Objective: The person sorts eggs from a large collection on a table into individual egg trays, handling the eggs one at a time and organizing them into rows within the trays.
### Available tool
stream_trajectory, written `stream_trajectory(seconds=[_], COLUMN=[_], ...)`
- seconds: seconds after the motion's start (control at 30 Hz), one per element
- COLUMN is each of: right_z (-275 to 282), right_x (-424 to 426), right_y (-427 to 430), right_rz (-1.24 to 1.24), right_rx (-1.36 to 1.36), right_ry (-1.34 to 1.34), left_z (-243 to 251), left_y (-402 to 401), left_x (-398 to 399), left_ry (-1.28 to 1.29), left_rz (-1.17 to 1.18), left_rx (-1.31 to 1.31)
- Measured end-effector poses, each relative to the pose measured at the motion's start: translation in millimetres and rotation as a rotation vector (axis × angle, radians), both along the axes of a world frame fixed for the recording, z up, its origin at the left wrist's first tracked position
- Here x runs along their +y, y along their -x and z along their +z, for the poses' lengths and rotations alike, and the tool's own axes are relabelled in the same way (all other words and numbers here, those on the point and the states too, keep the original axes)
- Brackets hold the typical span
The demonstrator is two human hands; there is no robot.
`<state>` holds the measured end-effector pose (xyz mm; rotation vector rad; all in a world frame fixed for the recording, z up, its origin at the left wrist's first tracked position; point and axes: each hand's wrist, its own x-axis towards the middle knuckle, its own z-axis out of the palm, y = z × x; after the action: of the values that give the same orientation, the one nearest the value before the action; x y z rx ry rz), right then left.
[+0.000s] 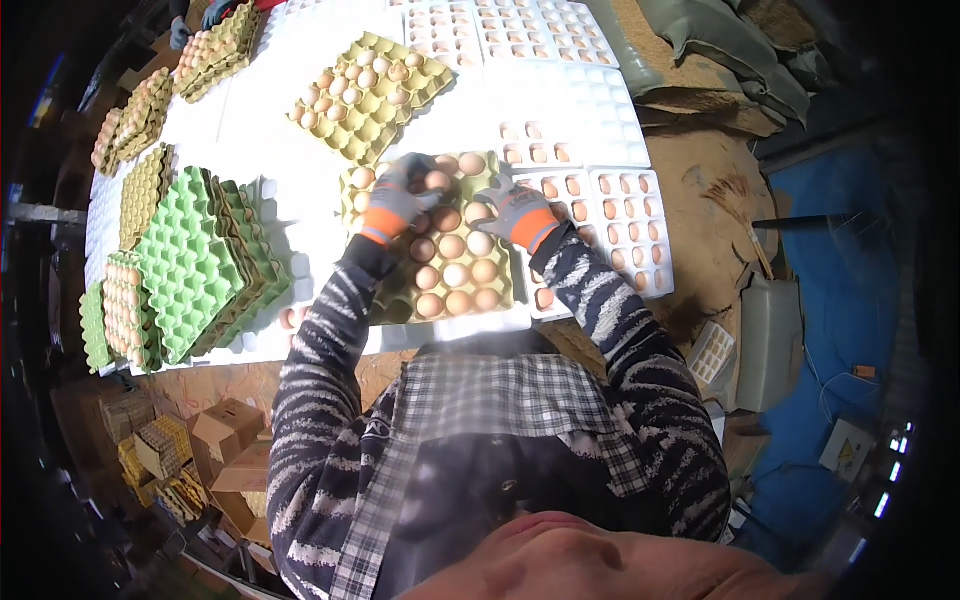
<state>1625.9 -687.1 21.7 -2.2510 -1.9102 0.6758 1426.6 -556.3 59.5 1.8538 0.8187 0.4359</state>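
Observation:
Both hands wear grey gloves with orange cuffs. My left hand (403, 196) is over the left part of a yellow egg tray (504, 281), its fingers curled round a brown egg (436, 181). At the tray's right edge, my right hand (516, 207) has its fingers around a pale egg (478, 213); whether it grips it I cannot tell. More brown eggs (457, 275) sit in the tray's cups. A second yellow tray (373, 125), partly filled with eggs, lies at an angle beyond it. White foam trays (655, 267) holding eggs are on the right.
Green and brown egg trays (196, 262) lean in a stack on the left, near other egg-filled trays (124, 307). Another person's gloved hand (180, 34) is at the upper left. Beyond the table are sacks (720, 37), a straw brush (731, 196) and cardboard boxes (229, 427).

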Motion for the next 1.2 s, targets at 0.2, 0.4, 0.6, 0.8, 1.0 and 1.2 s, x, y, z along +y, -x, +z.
stream_trajectory(seconds=[0.2,0.4,0.6,0.8,1.0,1.2], right_z=[-1,11,-25,-3,-58,-50], right_x=[-2,72,80,62,42,81], right_y=[-49,-24,-33,-74,-212,-211], right_rz=[-0.216,0.056,0.127,-0.166,-0.458,-0.350], right_rx=[1.456,-0.281,-0.458,0.023,-0.167,-0.109], right_ry=[-0.297,-0.061,-0.132,-0.225,-0.152,-0.248], left_z=[-11,-20,-83,-67,-9,-6], left_y=[42,30,21,-8,-10,-21], left_x=[22,45,161,165,58,20], left_ry=[0.337,0.256,-0.082,-0.880,-0.153,-0.546], left_rz=[0.046,0.146,0.375,0.419,-0.072,-0.242], left_rx=[-0.400,-0.492,-0.464,0.162,0.132,0.310])
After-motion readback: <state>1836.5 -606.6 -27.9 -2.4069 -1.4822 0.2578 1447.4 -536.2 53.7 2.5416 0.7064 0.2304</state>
